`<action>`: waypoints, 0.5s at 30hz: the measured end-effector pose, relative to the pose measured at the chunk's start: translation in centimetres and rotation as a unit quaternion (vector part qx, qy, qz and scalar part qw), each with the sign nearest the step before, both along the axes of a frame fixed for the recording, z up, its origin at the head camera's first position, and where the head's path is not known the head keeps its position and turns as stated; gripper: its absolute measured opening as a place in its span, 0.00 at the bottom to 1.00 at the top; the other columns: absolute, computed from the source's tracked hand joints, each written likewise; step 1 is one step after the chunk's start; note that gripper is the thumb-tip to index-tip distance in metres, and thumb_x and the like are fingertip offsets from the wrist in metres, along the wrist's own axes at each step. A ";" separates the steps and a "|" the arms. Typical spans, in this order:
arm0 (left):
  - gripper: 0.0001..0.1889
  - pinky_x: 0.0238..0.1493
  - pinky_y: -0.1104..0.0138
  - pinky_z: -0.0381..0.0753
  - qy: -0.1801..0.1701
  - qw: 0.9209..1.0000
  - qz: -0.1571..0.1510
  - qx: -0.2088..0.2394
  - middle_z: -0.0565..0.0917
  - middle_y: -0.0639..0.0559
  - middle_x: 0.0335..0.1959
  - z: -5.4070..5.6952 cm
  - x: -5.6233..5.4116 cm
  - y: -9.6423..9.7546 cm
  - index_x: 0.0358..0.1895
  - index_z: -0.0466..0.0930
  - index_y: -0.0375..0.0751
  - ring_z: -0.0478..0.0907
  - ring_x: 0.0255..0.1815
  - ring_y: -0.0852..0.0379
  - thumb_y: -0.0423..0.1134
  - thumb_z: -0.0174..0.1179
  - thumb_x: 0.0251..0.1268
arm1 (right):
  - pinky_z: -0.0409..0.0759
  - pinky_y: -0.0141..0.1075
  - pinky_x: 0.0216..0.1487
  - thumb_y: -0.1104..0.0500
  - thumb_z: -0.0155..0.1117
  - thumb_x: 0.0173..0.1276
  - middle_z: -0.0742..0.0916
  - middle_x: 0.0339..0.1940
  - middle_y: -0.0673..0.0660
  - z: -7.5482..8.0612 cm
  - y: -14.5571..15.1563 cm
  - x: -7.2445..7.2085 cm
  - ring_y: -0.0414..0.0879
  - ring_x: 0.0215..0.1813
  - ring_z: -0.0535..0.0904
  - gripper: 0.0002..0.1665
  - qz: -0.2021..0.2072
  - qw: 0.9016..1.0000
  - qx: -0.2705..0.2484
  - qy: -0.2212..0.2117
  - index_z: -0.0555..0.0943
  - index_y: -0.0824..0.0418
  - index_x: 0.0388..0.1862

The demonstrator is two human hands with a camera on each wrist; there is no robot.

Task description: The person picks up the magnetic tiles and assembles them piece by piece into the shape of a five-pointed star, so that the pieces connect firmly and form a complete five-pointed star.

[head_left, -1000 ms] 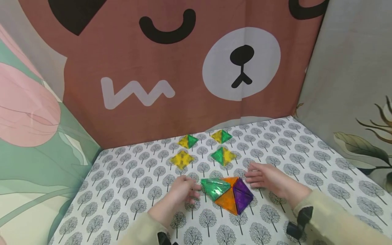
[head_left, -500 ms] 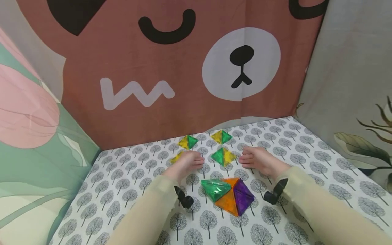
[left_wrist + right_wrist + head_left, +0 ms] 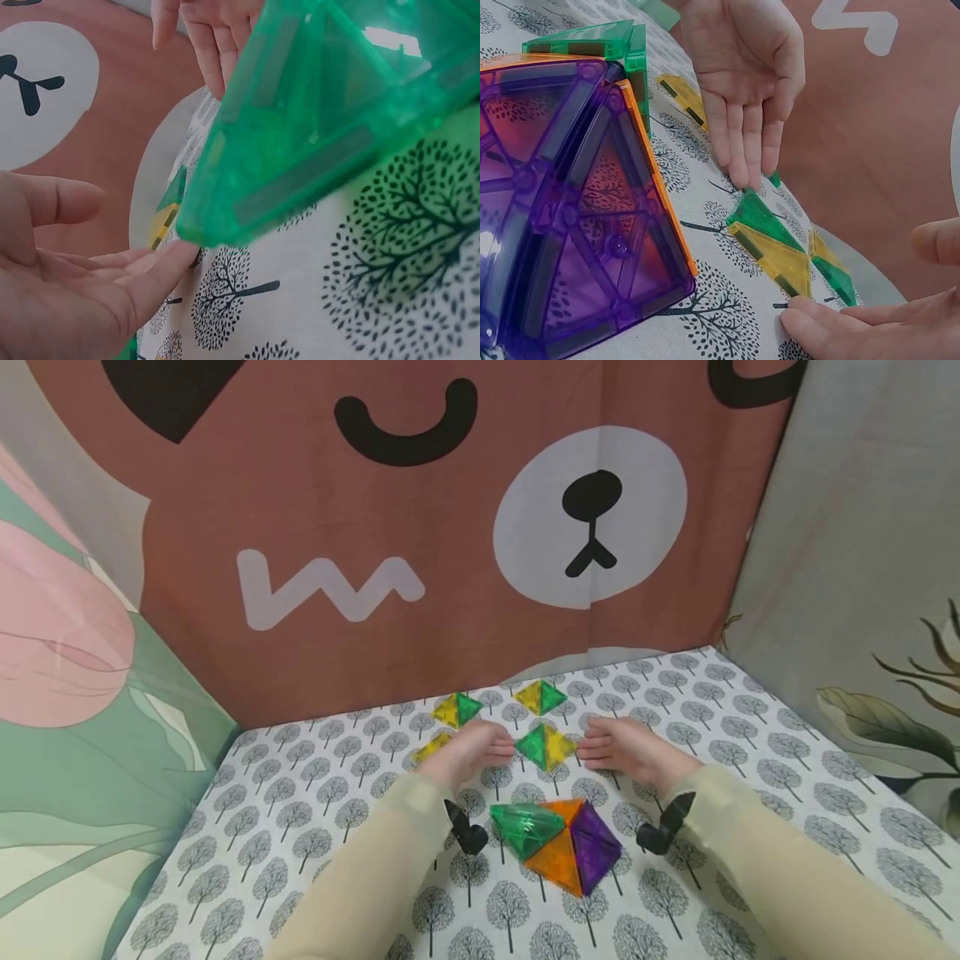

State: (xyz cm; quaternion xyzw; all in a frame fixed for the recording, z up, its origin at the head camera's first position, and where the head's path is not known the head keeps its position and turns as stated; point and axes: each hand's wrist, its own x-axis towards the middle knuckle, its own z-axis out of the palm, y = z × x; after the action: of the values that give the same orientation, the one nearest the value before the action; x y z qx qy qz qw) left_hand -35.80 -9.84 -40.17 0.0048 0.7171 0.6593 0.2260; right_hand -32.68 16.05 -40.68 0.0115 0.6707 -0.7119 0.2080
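A green-and-yellow pair of translucent triangular magnetic tiles (image 3: 546,747) lies between my two hands, tips pointing sideways. My left hand (image 3: 474,750) is held with straight fingers at its green corner. My right hand (image 3: 630,748), also straight-fingered, is at the yellow corner; whether either hand touches I cannot tell. Nearer to me, between the forearms, sits a raised piece of green, orange and purple magnetic tiles (image 3: 558,843). Its green part (image 3: 322,127) looms large in the left wrist view, its purple part (image 3: 592,217) in the right wrist view.
Behind lie two more green-and-yellow tile pairs, one at the left (image 3: 457,710) and one at the right (image 3: 541,697). A yellow tile piece (image 3: 431,747) is partly hidden behind my left hand. Printed cloth walls (image 3: 360,668) border the tree-patterned tabletop (image 3: 315,843).
Both hands have moved forward from beside the multicoloured piece to either side of the nearer green-and-yellow pair. In the last half second they have drawn closer to it. The tiles look unmoved.
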 end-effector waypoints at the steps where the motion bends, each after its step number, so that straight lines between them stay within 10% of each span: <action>1: 0.23 0.55 0.57 0.80 -0.001 1.000 0.002 -0.006 0.77 0.30 0.55 0.1 0.1 0.1 0.64 0.65 0.22 0.80 0.53 0.40 0.29 0.51 0.70 | 0.71 0.51 0.66 0.52 0.39 0.83 0.61 0.70 0.82 0.0 0.0 0.0 0.70 0.69 0.65 0.38 0.000 1.000 -0.003 0.001 0.45 0.79 0.75; 15: 0.16 0.46 0.63 0.84 -0.010 0.999 -0.001 -0.044 0.80 0.35 0.47 -1.2 0.4 0.3 0.56 0.75 0.22 0.85 0.40 0.47 0.26 0.58 0.68 | 0.74 0.51 0.63 0.54 0.41 0.81 0.65 0.66 0.83 -0.3 -0.7 0.6 0.70 0.65 0.70 0.36 0.006 1.000 -0.006 -0.011 0.50 0.84 0.71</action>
State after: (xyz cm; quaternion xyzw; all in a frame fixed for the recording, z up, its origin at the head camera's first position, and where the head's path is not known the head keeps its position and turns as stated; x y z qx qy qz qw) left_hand -35.39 -9.58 -41.36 -0.0103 0.7431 0.6270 0.2337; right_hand -32.13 15.37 -41.02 0.0143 0.6644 -0.7142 0.2196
